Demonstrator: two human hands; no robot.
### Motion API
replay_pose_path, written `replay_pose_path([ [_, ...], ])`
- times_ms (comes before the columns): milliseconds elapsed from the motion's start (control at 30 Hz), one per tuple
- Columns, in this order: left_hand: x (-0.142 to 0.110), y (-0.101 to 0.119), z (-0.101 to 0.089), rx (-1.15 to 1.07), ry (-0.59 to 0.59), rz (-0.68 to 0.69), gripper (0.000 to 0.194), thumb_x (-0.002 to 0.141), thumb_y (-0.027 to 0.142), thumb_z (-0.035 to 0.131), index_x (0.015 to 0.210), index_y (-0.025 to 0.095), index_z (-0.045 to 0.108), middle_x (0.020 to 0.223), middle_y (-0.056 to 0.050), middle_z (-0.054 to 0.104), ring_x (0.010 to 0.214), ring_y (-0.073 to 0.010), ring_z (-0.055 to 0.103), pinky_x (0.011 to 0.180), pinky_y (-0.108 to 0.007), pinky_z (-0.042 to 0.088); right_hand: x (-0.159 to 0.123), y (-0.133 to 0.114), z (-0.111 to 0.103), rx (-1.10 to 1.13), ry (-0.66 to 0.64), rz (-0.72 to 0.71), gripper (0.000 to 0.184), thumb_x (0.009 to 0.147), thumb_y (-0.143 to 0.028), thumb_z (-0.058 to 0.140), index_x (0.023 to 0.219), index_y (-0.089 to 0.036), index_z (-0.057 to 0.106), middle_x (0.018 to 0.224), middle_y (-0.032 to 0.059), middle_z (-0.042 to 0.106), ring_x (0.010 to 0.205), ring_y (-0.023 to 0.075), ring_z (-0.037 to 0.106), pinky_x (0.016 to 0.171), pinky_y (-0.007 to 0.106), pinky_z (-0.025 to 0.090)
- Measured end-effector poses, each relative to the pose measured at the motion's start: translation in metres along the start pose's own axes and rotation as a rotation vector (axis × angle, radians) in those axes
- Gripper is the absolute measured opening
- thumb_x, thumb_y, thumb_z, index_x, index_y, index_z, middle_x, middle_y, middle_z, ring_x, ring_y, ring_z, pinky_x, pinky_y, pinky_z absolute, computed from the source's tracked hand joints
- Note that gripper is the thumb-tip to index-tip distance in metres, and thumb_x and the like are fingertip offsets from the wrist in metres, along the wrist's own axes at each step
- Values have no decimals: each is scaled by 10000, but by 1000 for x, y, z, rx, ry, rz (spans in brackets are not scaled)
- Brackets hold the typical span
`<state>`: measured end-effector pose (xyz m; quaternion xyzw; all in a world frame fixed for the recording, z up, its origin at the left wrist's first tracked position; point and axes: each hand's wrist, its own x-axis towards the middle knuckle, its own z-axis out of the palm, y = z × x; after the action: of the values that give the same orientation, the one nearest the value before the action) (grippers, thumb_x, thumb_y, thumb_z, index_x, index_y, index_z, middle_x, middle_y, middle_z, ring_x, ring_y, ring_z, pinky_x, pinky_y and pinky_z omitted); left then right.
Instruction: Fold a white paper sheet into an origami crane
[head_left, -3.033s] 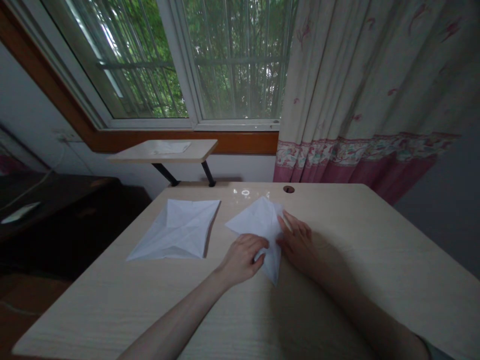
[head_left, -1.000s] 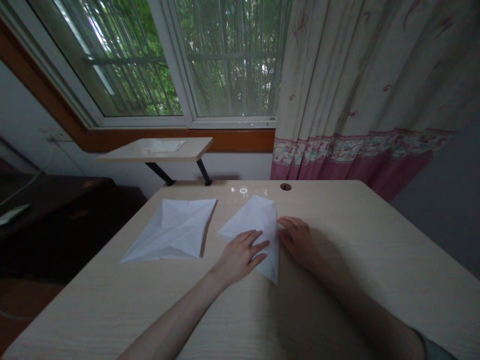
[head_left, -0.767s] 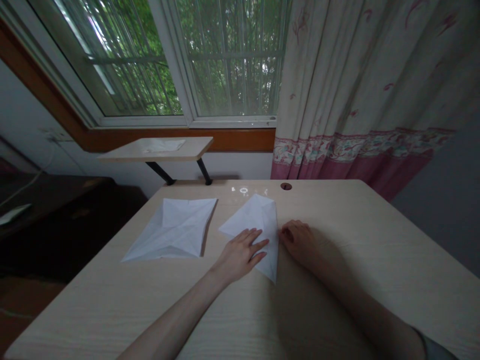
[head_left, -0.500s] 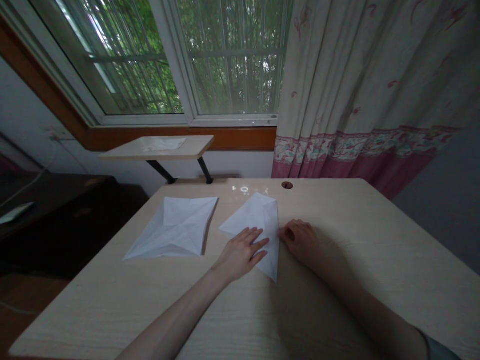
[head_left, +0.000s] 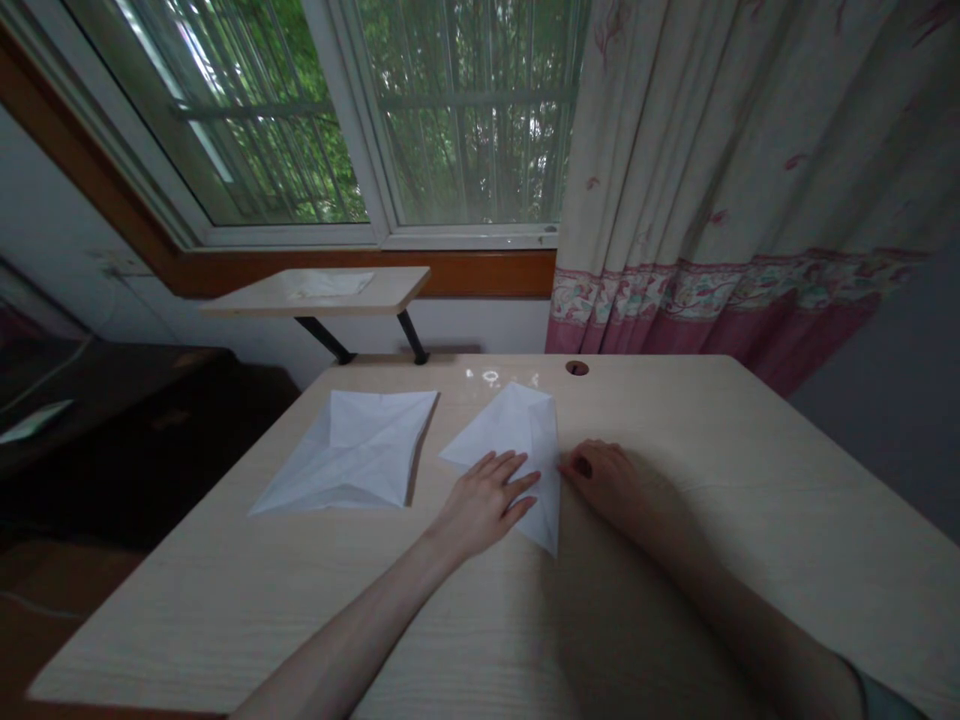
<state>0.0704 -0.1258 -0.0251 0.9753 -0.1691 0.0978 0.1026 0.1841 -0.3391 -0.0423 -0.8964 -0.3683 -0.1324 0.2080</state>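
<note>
A folded sheet of white paper (head_left: 541,440) lies on the wooden desk, with creases and a straight right edge. Across its lower left part rests my left hand (head_left: 491,500), open, fingers spread and pressing flat on the paper. My right hand (head_left: 604,478) is closed in a pinch at the middle of that right edge, thumb and forefinger curled together against it. How much paper lies between those fingertips is hard to see. Left of my hands is a second piece of white folded paper (head_left: 367,445), creased toward its middle and touched by neither hand.
The desk (head_left: 697,420) has a round cable hole (head_left: 577,368) near its back edge. A small raised shelf (head_left: 262,292) on black legs holds a thin white item (head_left: 334,284) at the back left. A curtain (head_left: 660,200) hangs behind on the right, beside a window (head_left: 472,130).
The view has shifted very slightly. Both hands and both papers keep practically the same places on the desk.
</note>
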Motion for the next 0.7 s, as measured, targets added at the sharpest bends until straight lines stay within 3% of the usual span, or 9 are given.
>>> replay_pose_path([
  [233,0,-1,1,5,-21,-7,376,1011,415,454,1360,319,555,1478,-49,496,1360,-237,470,1138,-469,365,2,1,-4,8,-33,-26,236,916,-261,521,688,-236,580,668,24,640,622,179,592,631,312,435],
  [700,1,-1,-1,19,-35,-6,371,1009,404,461,1354,312,562,1476,-56,499,1353,-235,478,1136,-455,368,3,1,-15,10,-167,-89,168,848,-181,604,687,-227,584,688,14,639,662,178,591,640,289,429],
])
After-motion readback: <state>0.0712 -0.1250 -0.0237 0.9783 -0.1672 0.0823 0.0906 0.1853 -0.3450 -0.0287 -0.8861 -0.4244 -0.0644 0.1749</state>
